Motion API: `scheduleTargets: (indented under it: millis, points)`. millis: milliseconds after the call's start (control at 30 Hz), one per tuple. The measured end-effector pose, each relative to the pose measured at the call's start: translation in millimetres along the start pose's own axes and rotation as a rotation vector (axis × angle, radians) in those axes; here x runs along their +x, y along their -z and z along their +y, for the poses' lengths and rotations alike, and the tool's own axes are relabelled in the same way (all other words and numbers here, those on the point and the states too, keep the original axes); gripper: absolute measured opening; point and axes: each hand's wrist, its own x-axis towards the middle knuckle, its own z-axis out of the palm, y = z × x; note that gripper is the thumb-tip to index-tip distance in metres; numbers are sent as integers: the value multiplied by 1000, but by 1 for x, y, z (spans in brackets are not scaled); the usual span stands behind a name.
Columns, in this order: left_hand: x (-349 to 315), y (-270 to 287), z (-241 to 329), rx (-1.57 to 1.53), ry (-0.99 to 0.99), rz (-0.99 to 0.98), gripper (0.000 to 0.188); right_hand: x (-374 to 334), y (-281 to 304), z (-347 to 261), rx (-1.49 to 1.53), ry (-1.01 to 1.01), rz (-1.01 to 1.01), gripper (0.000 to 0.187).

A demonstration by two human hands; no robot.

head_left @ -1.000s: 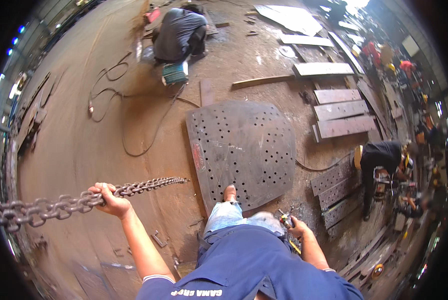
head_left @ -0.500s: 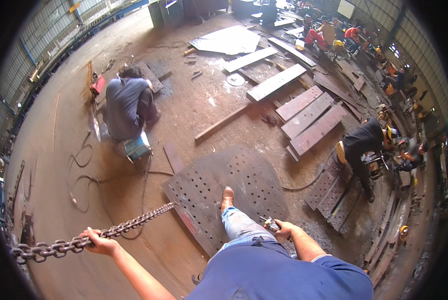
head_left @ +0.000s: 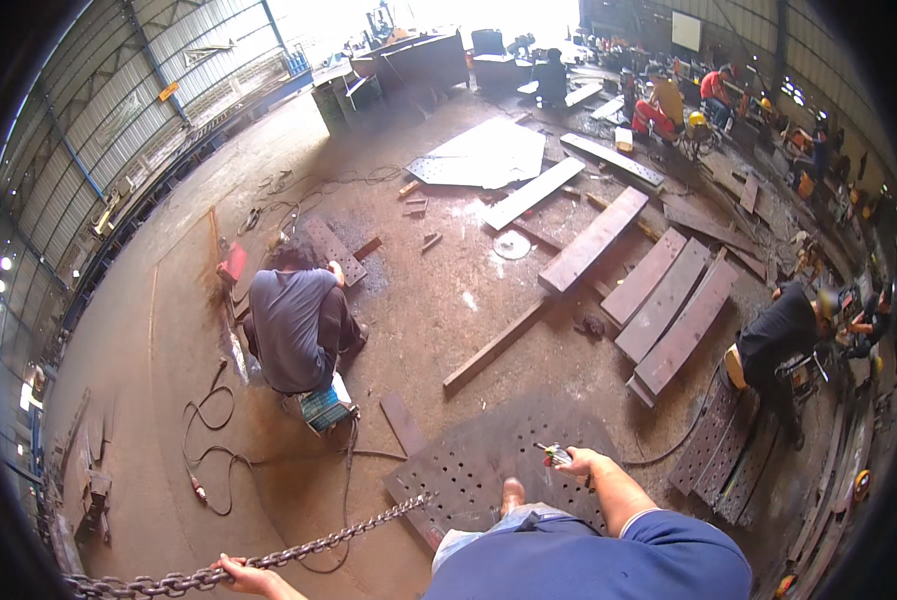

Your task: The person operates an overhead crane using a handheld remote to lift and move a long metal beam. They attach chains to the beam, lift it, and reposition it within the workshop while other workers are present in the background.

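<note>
My left hand (head_left: 246, 576) is closed around a heavy steel chain (head_left: 318, 547). The chain slants from the lower left to the edge of a large perforated steel plate (head_left: 446, 458). In front of my body, over that plate, my right hand (head_left: 580, 462) grips a small handheld device (head_left: 556, 454) with green and pale parts and a thin tip; its kind is not clear. One brown shoe (head_left: 512, 492) of mine rests on the plate. My torso hides the plate's near part, and how the chain joins the plate cannot be made out.
A person (head_left: 298, 320) sits on a small box (head_left: 328, 405) at left, near loose cables (head_left: 208, 440). Long steel strips (head_left: 668, 310) lie to the right. Another person (head_left: 776, 340) bends beside drilled plates (head_left: 723, 445). Pale plates (head_left: 483, 152) lie farther off.
The view has tilted upward, showing more of the far hall. My right hand has come forward from beside my hip to over the plate, still holding the device. My left hand keeps the chain.
</note>
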Motion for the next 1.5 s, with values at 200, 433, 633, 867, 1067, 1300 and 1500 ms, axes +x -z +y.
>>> scheduleTargets:
  millis: [200,433,633,867,1067,1300,1500]
  points:
    - [-12,-40,43,14,26,120,22,27,33,-94,1,66,57,80]
    - [8,-55,22,13,-42,119,25,47,-43,-86,-112,73,-71,81]
    - [31,-55,-6,-127,-60,-140,22,40,-98,-64,-61,-146,-109,83]
    - [54,-82,-27,-113,-151,-156,19,62,-95,-124,-36,-123,-33,87]
    - [76,-104,-25,-85,-241,-187,17,86,-87,-228,-38,107,27,79]
    - [93,-117,-46,-34,-339,-231,16,68,-91,-279,19,146,17,75]
    - [105,-147,-103,86,-478,-230,16,52,-94,-224,29,-77,31,80]
